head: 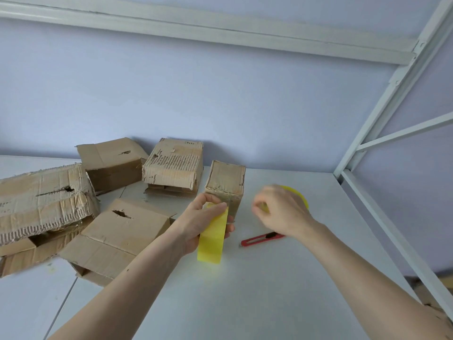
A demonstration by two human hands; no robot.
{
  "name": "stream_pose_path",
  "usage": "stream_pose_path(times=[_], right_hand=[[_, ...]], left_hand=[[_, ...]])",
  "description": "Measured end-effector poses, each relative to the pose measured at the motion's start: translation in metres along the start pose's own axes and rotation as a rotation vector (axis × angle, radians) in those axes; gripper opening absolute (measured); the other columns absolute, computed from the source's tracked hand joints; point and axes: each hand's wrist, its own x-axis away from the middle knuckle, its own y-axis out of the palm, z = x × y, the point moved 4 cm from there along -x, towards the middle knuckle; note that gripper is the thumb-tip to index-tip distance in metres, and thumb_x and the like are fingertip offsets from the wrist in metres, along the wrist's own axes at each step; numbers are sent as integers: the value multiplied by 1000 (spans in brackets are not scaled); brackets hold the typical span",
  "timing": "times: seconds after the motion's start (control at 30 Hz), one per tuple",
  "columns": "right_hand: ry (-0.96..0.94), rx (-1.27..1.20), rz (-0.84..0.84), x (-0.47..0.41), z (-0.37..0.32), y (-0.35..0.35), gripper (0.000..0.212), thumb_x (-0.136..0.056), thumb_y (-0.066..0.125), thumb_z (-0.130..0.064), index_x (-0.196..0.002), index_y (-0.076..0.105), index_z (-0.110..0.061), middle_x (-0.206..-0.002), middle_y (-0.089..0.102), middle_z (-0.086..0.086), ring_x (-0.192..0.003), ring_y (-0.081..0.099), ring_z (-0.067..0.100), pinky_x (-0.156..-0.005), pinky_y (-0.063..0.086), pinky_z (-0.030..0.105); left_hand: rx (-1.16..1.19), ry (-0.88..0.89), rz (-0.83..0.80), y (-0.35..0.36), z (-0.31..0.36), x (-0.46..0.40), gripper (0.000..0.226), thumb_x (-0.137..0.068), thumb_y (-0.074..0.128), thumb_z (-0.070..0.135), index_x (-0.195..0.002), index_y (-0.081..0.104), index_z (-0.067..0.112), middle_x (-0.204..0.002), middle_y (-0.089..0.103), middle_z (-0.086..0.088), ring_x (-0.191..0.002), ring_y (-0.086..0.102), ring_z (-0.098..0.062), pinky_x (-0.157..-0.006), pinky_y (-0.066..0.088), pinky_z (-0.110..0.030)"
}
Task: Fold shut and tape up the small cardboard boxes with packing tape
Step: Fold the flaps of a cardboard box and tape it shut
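Observation:
A small upright cardboard box (226,184) stands in the middle of the white table (269,278). Just in front of it my left hand (206,224) pinches the top end of a loose yellow tape strip (212,238) that hangs down. To the right, my right hand (282,209) is blurred and lies over the yellow tape roll (297,195), fingers curled on it. Most of the roll is hidden behind that hand.
A red box cutter (262,239) lies on the table below my right hand. Several worn cardboard boxes (117,236) sit at the left and back, some with open flaps. A white metal frame (382,217) runs along the table's right side.

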Motion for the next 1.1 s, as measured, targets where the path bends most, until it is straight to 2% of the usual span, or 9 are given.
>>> stream_pose_path(times=[0.07, 0.17, 0.27, 0.6, 0.83, 0.93, 1.0, 1.07, 1.1], right_hand=[[-41, -123, 249, -18, -24, -16, 38, -97, 45, -44, -113, 71, -20, -123, 64, 0, -117, 54, 20, -94, 47, 36], [-51, -184, -2, -50, -47, 3, 56, -107, 21, -50, -157, 29, -27, -167, 17, -7, -154, 9, 15, -125, 10, 39], [22, -156, -186, -66, -44, 27, 57, -106, 13, -53, -160, 8, -35, -167, -2, -16, -154, -9, 10, -125, -2, 40], [4, -139, -215, -72, -35, 29, 66, -101, 15, -63, -160, 5, -35, -168, -3, -13, -155, -5, 13, -126, 1, 42], [-49, 32, -221, -70, -40, 27, 87, -95, 34, -68, -160, -7, -28, -168, -11, -6, -155, -8, 21, -125, 3, 49], [-3, -79, -304, -68, -39, 20, 97, -88, 34, -75, -158, -17, -30, -167, -18, -4, -153, -17, 20, -124, -6, 51], [29, -228, -240, -67, -37, 10, 88, -94, 36, -70, -161, -4, -29, -168, -13, -5, -154, -15, 18, -123, -8, 49], [38, -340, 12, -64, -37, -10, 65, -98, 45, -59, -152, 42, -23, -165, 21, 0, -153, 13, 20, -124, 9, 45], [46, -394, 143, -60, -39, -19, 50, -98, 50, -54, -132, 64, -19, -152, 45, 2, -143, 34, 20, -119, 23, 43]], left_hand=[[0, -1, -5, 0, 1, 1, 14, -97, 64, 9, -94, 50, 12, -85, 68, -27, -61, 66, -32, -58, 57, -37], [17, -4, -18, 2, 1, 4, 14, -97, 64, 11, -95, 50, 11, -83, 69, -25, -59, 66, -31, -58, 58, -37], [51, 2, -35, 1, 4, 6, 13, -97, 62, 11, -97, 50, 12, -85, 68, -26, -59, 66, -31, -59, 57, -37], [100, -119, -121, -5, 4, 30, 21, -87, 66, 5, -100, 52, 11, -95, 67, -36, -56, 64, -30, -60, 58, -36], [128, -3, -56, -6, 7, 37, 18, -90, 64, 6, -103, 54, 13, -91, 66, -33, -59, 63, -31, -59, 56, -36], [102, 80, -59, -5, 14, 41, 19, -88, 65, 10, -102, 52, 13, -94, 65, -33, -60, 63, -32, -62, 54, -37], [71, 118, -48, -6, 16, 43, 18, -89, 66, 11, -101, 52, 13, -97, 66, -32, -62, 64, -34, -64, 54, -38], [39, 144, -33, -7, 16, 43, 19, -90, 67, 13, -101, 52, 13, -98, 67, -31, -67, 65, -36, -69, 54, -40], [25, 153, -26, -8, 16, 44, 19, -90, 67, 13, -101, 52, 13, -99, 68, -31, -68, 65, -36, -72, 53, -41]])
